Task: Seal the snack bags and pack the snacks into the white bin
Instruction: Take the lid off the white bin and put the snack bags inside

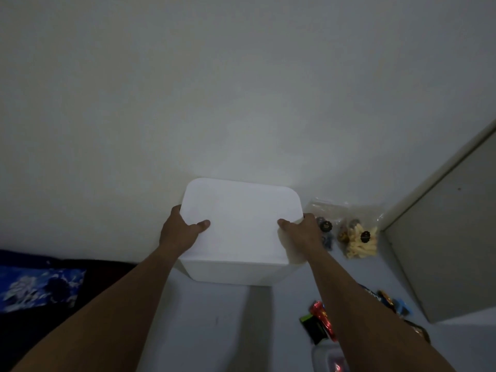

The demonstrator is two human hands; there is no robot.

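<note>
At the far left edge, a dark cloth [40, 285] with a mottled blue and white print lies low against the wall, soft and crumpled. Next comes the left hand [179, 232], wrapped around the left side of the white bin [236, 272]: the thumb lies flat on top, and the fingers curl out of sight down the side. The bin is a smooth, matte box with rounded corners, closed by a flat white lid [241, 218] that glows pale in the dim light. It stands on the surface, close against the wall. The right hand [302, 232] grips the bin's right side in the same way, thumb on the lid. Just past that hand lie clear, crinkled snack bags [359, 237], one holding pale yellow stick-shaped pieces, each with a small dark round label. Nearer the camera, beside the right forearm, shiny foil wrappers [320, 322] in red, green and black are scattered, and a few blue ones show partly behind the arm. The surface [214, 331] is smooth and pale grey. The wall [214, 89] behind is plain, off-white and bare, and a flat grey panel [451, 237] with a light frame stands at the right.
</note>
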